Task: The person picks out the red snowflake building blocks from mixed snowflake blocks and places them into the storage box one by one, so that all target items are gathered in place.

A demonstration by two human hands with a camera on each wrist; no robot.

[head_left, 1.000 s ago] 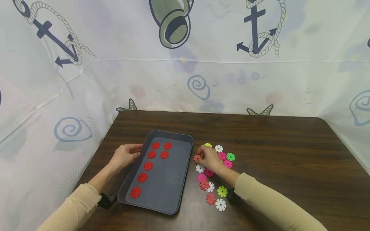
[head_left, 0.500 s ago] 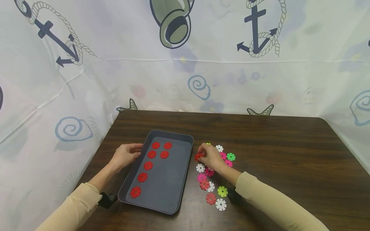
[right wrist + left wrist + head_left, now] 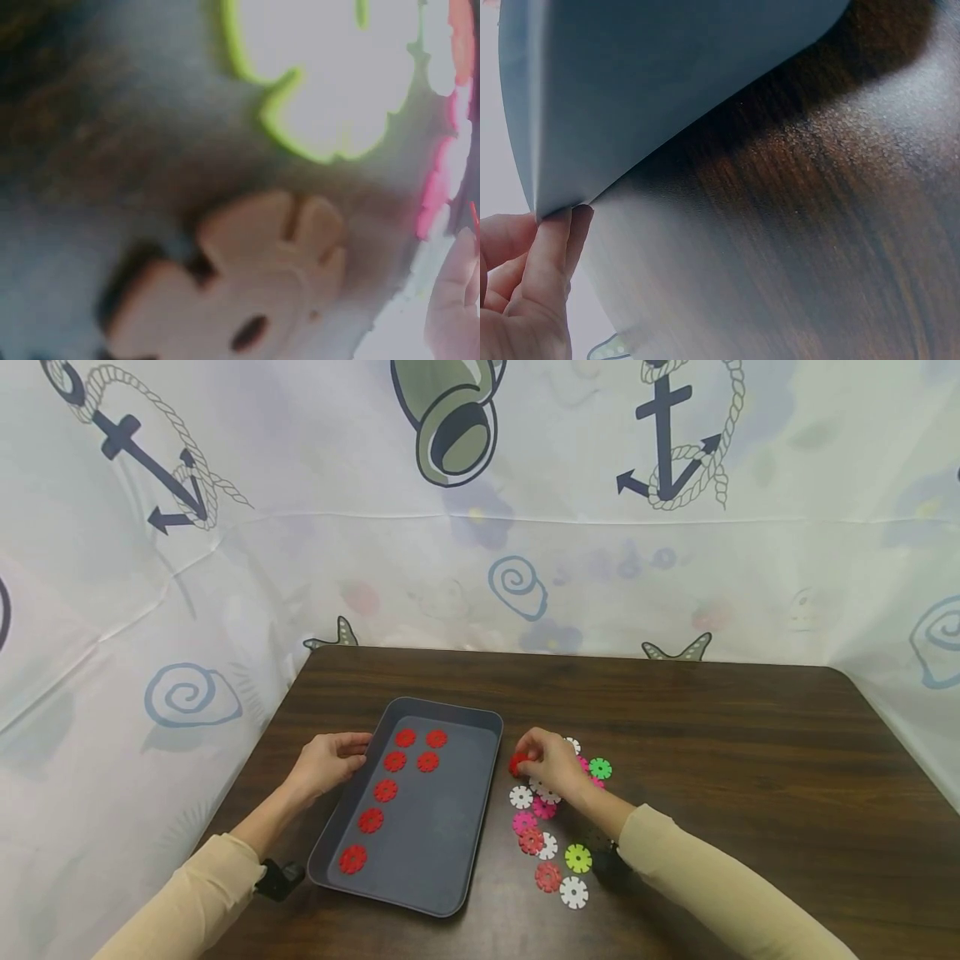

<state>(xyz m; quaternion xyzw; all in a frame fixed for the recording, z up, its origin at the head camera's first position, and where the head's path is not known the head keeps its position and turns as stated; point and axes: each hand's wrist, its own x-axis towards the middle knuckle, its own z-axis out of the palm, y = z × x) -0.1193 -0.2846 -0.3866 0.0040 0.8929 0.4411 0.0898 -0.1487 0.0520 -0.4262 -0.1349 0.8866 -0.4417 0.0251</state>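
Here a red disc is pinched by the right hand; the tray rim is gripped by the left hand.

Both forearms, in beige sleeves, reached forward over the table from the bottom edge of the head view. The left hand lay at the left rim of the grey tray, knuckles up, its fingers curled toward that rim; in the left wrist view the fingertips pinched the tray's thin edge. A small black device was strapped under the left wrist. The right hand was held low, palm down, wrist slightly bent, its thumb and fingertips closed round a red disc at the hand's left side.
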